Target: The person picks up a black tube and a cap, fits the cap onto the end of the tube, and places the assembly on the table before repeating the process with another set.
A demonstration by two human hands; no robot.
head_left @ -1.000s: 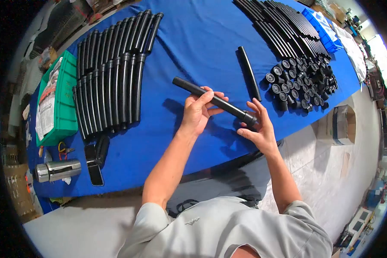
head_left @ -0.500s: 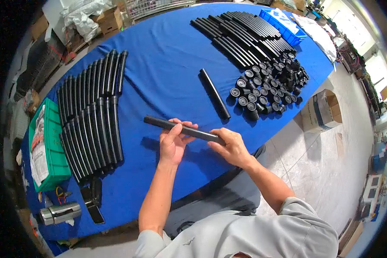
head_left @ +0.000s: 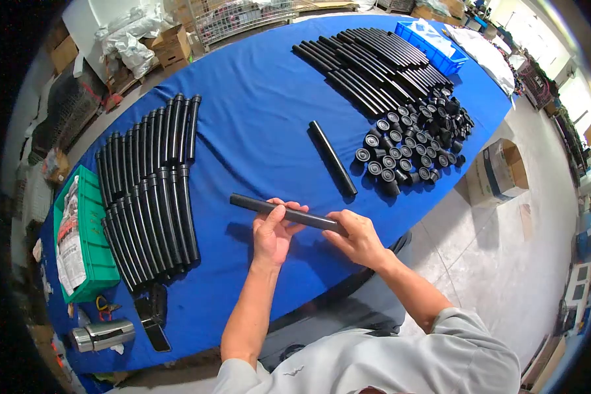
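A black tube (head_left: 302, 217) is held in both hands above the blue cloth, slanting slightly down to the right. My left hand (head_left: 273, 235) has its fingers and thumb round the tube's middle, while my right hand (head_left: 360, 240) grips its right end. Another black tube (head_left: 333, 158) lies alone on the cloth behind my hands. Round black caps (head_left: 407, 146) are heaped to the right of it. Behind the caps lie many loose black tubes (head_left: 368, 62). On the left, black tubes with capped ends (head_left: 148, 190) lie in two rows.
A green crate (head_left: 98, 253) with newspaper stands at the left edge of the blue table (head_left: 243, 79). Near it are a metal roll (head_left: 102, 335) and a phone-like black object (head_left: 156, 335). A blue basket (head_left: 450, 60) sits at the back right; a cardboard box (head_left: 499, 174) is on the floor.
The whole view has shifted, so the table and things on it appear a little lower and further right. Both hands keep their hold on the tube, with little change in grip.
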